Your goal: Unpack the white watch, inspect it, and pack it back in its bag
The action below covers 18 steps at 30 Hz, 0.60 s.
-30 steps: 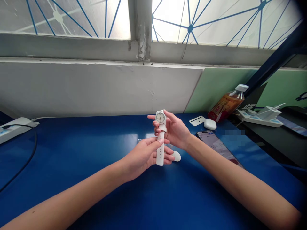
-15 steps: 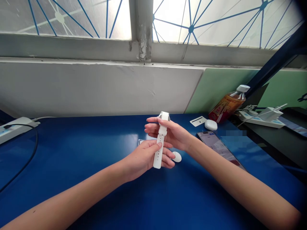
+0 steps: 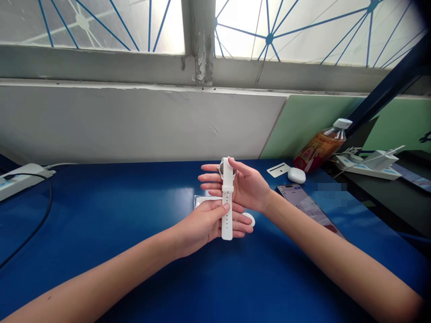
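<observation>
Beside watch (image 3: 227,197): phone (image 3: 308,207), bottle (image 3: 319,146).

I am reaching both bare forearms forward and inward, so my hands are meeting just above the blue table (image 3: 101,215). My left hand (image 3: 205,224) is lying nearer me, palm turned inward, thumb on top and fingers underneath, pinching closed. My right hand (image 3: 245,186) is sitting just beyond it and slightly higher, wrist bent, palm facing left, fingers stretching out toward the left while the thumb is pressing at the top. The two hands are nearly touching.
</observation>
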{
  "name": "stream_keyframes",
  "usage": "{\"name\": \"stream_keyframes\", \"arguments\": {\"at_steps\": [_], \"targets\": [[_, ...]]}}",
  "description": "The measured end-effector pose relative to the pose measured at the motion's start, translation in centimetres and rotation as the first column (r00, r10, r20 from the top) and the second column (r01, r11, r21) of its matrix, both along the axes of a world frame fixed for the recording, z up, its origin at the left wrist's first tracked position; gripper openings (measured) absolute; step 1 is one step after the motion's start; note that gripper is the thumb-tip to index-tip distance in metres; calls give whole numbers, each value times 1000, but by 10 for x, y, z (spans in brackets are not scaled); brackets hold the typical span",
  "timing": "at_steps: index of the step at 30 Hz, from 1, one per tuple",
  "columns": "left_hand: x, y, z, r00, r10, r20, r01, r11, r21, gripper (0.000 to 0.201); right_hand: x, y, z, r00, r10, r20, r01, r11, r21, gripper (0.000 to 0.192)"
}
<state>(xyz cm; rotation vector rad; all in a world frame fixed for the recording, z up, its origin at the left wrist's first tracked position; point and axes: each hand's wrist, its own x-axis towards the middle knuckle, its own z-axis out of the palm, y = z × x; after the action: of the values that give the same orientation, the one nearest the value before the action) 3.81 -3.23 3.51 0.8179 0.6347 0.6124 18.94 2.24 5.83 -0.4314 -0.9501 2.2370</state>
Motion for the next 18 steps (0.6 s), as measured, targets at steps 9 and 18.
{"name": "stream_keyframes", "arguments": {"at_steps": [9,18], "targets": [[-1,1,0,1000,6,10,-5,999,-32,27,0,0,-1,996,-61,-68,52,990,-131,66],[-8,9,12,990,-4,142,17,996,-89,65,2,13,-6,841,-535,-87,475,804,-358,32]]}}
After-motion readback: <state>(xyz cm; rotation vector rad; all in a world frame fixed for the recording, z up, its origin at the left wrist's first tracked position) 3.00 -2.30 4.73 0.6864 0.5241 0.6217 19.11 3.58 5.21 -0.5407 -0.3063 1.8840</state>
